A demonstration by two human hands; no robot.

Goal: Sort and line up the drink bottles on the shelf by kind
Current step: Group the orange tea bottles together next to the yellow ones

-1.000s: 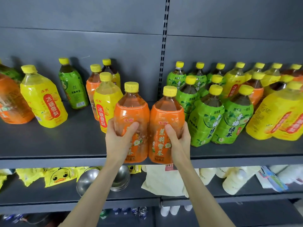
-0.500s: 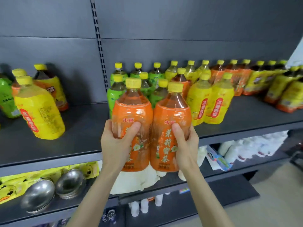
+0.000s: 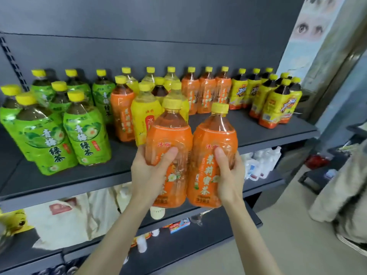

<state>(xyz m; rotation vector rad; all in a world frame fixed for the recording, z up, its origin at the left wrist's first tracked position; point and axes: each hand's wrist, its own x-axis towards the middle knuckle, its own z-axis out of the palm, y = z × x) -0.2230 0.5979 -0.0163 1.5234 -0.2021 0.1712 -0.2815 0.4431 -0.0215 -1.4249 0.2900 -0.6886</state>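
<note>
Two orange 沐典 茉莉蜜茶 bottles point(image 3: 213, 139)

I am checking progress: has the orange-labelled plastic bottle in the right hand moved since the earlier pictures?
Yes. The orange-labelled plastic bottle went rightward along the dark metal shelf: earlier left of the clustered green-labelled bottles, now right of them.
</note>
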